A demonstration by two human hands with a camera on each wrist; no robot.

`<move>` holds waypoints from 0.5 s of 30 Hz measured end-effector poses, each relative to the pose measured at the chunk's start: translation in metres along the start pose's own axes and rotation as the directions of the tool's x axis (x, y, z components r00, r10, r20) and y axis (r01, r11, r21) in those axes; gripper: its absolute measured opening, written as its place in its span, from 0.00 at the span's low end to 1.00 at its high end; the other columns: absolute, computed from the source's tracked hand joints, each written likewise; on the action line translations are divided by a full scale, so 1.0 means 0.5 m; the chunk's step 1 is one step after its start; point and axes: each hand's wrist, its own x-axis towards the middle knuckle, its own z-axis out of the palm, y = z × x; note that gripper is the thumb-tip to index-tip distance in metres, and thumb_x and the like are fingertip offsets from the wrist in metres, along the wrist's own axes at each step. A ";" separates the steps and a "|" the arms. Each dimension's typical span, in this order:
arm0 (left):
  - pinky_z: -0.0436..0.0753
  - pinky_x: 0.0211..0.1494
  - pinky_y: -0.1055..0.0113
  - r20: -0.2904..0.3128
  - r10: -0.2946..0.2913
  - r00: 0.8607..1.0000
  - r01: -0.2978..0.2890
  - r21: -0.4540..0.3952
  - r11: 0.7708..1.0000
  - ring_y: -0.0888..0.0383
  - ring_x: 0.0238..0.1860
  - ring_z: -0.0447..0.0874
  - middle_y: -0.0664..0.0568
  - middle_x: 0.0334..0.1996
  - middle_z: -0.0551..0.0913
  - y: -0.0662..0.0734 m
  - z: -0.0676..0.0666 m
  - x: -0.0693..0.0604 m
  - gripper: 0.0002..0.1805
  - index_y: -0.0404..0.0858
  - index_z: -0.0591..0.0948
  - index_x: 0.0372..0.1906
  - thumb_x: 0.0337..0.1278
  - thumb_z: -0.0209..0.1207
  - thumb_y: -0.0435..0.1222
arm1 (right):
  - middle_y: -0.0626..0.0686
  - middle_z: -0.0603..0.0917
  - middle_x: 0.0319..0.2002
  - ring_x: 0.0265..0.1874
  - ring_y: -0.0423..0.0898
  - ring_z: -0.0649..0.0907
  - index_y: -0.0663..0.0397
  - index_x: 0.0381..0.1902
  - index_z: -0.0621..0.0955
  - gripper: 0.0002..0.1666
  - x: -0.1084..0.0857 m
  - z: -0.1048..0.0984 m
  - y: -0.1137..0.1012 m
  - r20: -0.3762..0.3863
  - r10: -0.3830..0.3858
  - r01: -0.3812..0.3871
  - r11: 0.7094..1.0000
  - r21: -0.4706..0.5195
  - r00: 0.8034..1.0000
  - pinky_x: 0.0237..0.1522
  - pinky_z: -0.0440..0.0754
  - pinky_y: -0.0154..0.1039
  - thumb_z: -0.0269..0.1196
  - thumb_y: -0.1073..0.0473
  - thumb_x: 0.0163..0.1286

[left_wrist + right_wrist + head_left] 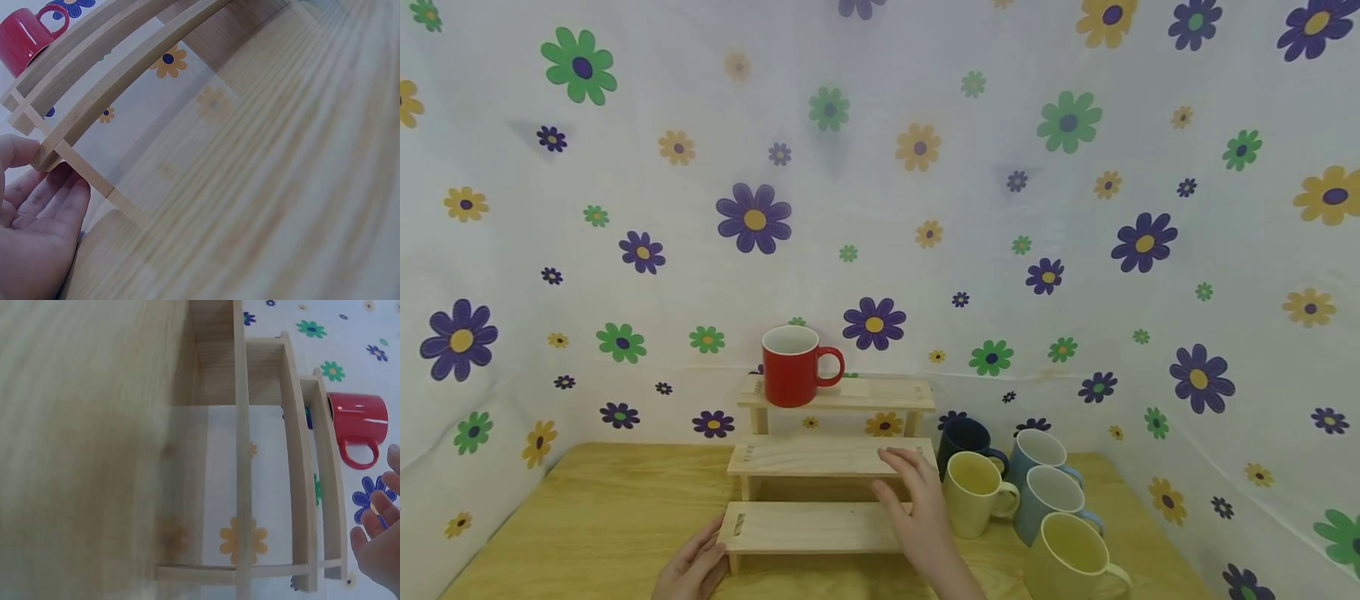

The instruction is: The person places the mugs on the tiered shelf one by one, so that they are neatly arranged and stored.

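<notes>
Wooden rack (pixel 812 529), three steps, stands on the table (pixel 580 525), its lowest step nearest us. We find the left hand (pixel 691 563) at the left end of that lowest step, pinching its corner between thumb and fingers. The right hand (pixel 917 508) is up at the rack's right end, fingers spread apart and holding nothing; we cannot tell whether it touches the wood. From the head view it hides the right end of the lowest step and part of the middle one.

Red mug (pixel 788 375): upright on the top step, toward the left, handle to the right.

To the right of the rack we count five more mugs, all upright and closely grouped. Dark blue mug (pixel 961 435) at the far left of the group, partly hidden by the pale yellow mug (pixel 967 500), which sits just beside the right hand. Farther right, two light blue mugs (pixel 1048 504), one behind the other; nearest us, a second yellow mug (pixel 1063 554). Flowered cloth (pixel 685 183) hangs behind and along both sides.
</notes>
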 end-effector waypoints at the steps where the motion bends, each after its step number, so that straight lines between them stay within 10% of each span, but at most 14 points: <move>1: 0.76 0.57 0.62 -0.001 -0.003 1.000 0.003 0.002 1.000 0.44 0.62 0.66 0.28 0.65 0.63 0.000 0.000 0.000 0.49 0.26 0.55 0.71 0.52 0.68 0.43 | 0.48 0.76 0.55 0.57 0.50 0.71 0.50 0.56 0.80 0.20 -0.007 -0.004 0.001 0.001 0.026 -0.026 1.000 0.002 1.000 0.52 0.75 0.54 0.66 0.60 0.64; 8: 0.75 0.58 0.60 -0.007 -0.028 1.000 0.028 0.022 0.999 0.42 0.64 0.62 0.29 0.66 0.61 0.001 -0.001 0.003 0.50 0.27 0.55 0.71 0.50 0.69 0.45 | 0.48 0.75 0.54 0.55 0.51 0.70 0.54 0.59 0.78 0.23 -0.042 -0.034 0.002 0.063 0.166 -0.167 0.986 -0.002 0.984 0.53 0.71 0.59 0.62 0.52 0.68; 15: 0.74 0.60 0.59 0.001 -0.029 1.000 0.029 0.024 0.999 0.39 0.66 0.58 0.27 0.67 0.58 0.001 0.000 0.003 0.50 0.26 0.55 0.72 0.52 0.68 0.45 | 0.51 0.73 0.58 0.58 0.54 0.68 0.52 0.61 0.77 0.25 -0.059 -0.067 0.006 0.211 0.167 -0.148 0.983 -0.106 0.963 0.55 0.70 0.61 0.64 0.56 0.67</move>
